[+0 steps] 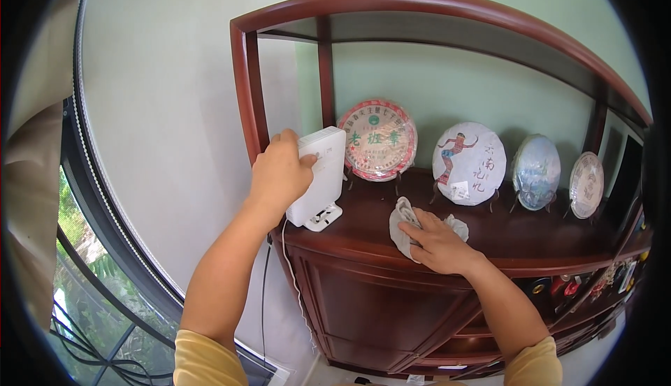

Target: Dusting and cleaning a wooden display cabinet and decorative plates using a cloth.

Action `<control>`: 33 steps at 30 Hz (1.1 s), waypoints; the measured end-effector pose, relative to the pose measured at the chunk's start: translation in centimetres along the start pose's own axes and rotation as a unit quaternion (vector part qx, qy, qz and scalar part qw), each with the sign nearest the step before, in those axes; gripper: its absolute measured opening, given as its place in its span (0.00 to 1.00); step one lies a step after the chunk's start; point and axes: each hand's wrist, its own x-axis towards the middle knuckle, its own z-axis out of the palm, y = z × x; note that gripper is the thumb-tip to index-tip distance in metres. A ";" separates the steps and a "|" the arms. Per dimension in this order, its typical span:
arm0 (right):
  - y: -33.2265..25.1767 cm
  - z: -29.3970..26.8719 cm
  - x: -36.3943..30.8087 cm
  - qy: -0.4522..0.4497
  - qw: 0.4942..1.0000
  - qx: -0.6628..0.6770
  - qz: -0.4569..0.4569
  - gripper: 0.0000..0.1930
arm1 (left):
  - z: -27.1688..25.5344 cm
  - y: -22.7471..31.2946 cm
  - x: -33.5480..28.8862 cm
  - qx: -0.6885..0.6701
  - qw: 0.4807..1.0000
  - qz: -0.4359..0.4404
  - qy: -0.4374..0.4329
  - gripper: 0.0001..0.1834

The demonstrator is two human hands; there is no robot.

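Observation:
My left hand (283,166) is closed around the upper part of a white box-shaped device (326,176), perhaps a router. The device stands upright on a small white foot at the left end of a dark red wooden cabinet top (363,229). Under my right hand (440,243) a pale grey cloth (403,236) is bunched up and pressed on the wood near the front edge. Behind the cloth, a round wrapped disc with a red rim (379,140) and a white round disc with a painted figure (468,162) lean on dark stands.
Farther right stand a bluish round disc (536,172) and a small pinkish one (586,185). A curved wooden frame (419,2) arches over the top. A white cable (297,288) hangs down the cabinet's left side. At the left are a window (105,267) and a curtain (35,176).

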 end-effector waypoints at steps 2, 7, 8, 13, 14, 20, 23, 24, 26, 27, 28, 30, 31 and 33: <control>0.2 0.4 0.8 -0.009 0.999 -0.033 -0.013 0.26 | -0.2 0.0 0.0 -0.007 1.000 0.005 0.019 0.19; -0.1 2.0 5.1 -0.017 0.997 -0.069 -0.018 0.27 | -1.8 0.1 -0.1 -0.029 0.994 0.028 0.104 0.18; -0.5 2.5 6.2 -0.023 0.996 -0.082 -0.014 0.27 | -2.2 -0.1 -0.1 -0.053 0.992 0.028 0.113 0.18; -2.2 5.5 11.5 0.009 0.996 -0.075 0.035 0.26 | -4.4 0.5 -1.0 -0.138 0.985 -0.015 0.104 0.17; -2.8 5.9 12.4 0.009 0.996 -0.075 0.050 0.26 | -4.4 -0.1 -1.1 -0.112 0.985 0.007 0.131 0.16; -4.9 7.6 16.5 0.009 0.999 -0.004 -0.033 0.25 | -4.6 -1.3 -0.4 -0.078 0.977 0.060 0.190 0.15; -4.9 9.0 19.3 -0.005 0.998 0.026 -0.055 0.23 | -5.1 -1.7 -0.1 -0.079 0.975 0.064 0.199 0.15; -3.6 10.3 20.7 0.074 0.991 0.024 -0.109 0.21 | -5.2 -1.2 -0.1 -0.087 0.975 0.064 0.195 0.15; -4.6 9.3 22.0 0.119 0.985 0.051 -0.111 0.17 | -5.5 -1.0 0.1 -0.115 0.973 0.054 0.191 0.15; -4.7 10.2 22.8 0.118 0.985 0.053 -0.114 0.17 | -5.6 -1.0 0.1 -0.143 0.971 0.045 0.187 0.16; -4.5 11.4 23.9 0.143 0.981 0.079 -0.107 0.17 | -5.5 -1.1 0.2 -0.141 0.971 0.043 0.189 0.16; -5.8 11.6 24.3 0.122 0.988 0.078 -0.058 0.18 | -5.6 -1.5 0.2 -0.139 0.971 0.038 0.191 0.16; -5.9 11.4 24.1 0.120 0.988 0.079 -0.061 0.18 | -5.6 -1.6 0.3 -0.137 0.971 0.036 0.193 0.16; -6.2 10.6 23.4 0.090 0.991 0.076 -0.060 0.19 | -5.5 -1.9 0.5 -0.135 0.971 0.050 0.193 0.17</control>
